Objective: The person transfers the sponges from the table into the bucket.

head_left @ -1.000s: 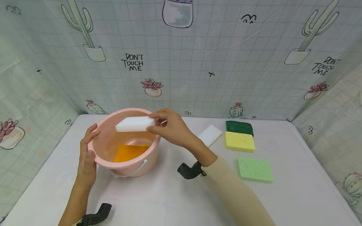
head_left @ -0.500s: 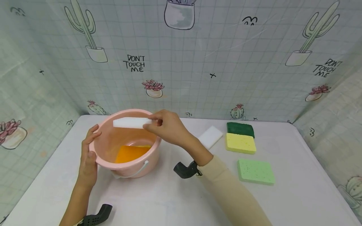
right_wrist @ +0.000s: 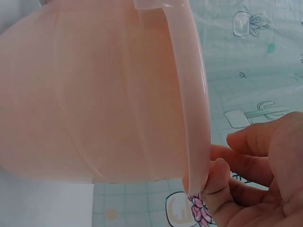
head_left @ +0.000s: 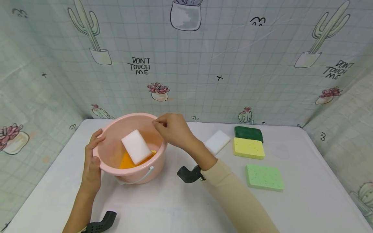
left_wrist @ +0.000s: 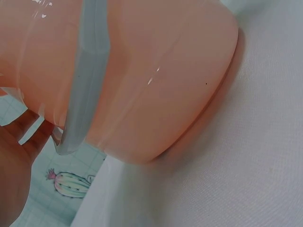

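Note:
My left hand [head_left: 92,165] grips the left rim of a pink bucket [head_left: 110,145], which has a pale carrying handle [left_wrist: 90,80]. A white sponge [head_left: 136,146] is tilted inside the bucket, over an orange sponge [head_left: 126,161] that it partly covers; whether the two touch I cannot tell. At the bucket's right rim is my right hand [head_left: 175,131], clear of the white sponge, its fingers loosely bent with nothing between them. In the right wrist view, thumb and forefinger of the right hand [right_wrist: 265,175] stand apart beside the rim.
Right of the bucket, a second white sponge [head_left: 217,142] lies on the white table [head_left: 175,207], partly behind my right forearm. Farther right lie a dark green piece [head_left: 248,133], a yellow sponge [head_left: 248,148] and a light green sponge [head_left: 264,177]. A patterned curtain [head_left: 186,64] encloses the back and sides.
My right hand has let go of the white sponge, which has dropped from rim height down into the bucket. The left hand keeps its hold on the rim.

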Available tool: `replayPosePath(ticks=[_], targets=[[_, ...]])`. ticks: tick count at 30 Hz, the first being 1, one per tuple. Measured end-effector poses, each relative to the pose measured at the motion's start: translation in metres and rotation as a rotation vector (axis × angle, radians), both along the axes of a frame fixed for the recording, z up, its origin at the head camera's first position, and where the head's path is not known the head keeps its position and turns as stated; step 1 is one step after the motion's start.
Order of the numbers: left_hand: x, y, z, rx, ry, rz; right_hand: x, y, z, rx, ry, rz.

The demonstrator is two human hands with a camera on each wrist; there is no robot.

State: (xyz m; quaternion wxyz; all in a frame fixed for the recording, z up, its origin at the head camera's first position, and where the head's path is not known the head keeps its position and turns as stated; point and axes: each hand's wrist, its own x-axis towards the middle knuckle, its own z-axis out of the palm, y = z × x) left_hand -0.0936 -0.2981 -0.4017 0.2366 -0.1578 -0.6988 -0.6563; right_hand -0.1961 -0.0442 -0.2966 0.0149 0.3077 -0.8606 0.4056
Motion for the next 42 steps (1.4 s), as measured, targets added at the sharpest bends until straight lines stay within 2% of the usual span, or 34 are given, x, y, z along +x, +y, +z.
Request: replayPosePath(ticks=[14,26,34,42], targets=[[0.000,0.000,0.001,-0.012,-0.008,0.011,0.007,0.014,0.001,-0.045,-0.067,0.074],[-0.002,-0.001,0.002,0.014,-0.004,-0.011,0.012,0.043,0.000,-0.122,-0.045,0.016],[-0.001,-0.001,0.002,-0.001,-0.010,-0.001,0.017,0.066,-0.014,-0.129,0.009,-0.011],[0.000,-0.001,0.002,-0.005,-0.017,0.007,0.023,0.095,-0.027,-0.102,0.021,-0.062]])
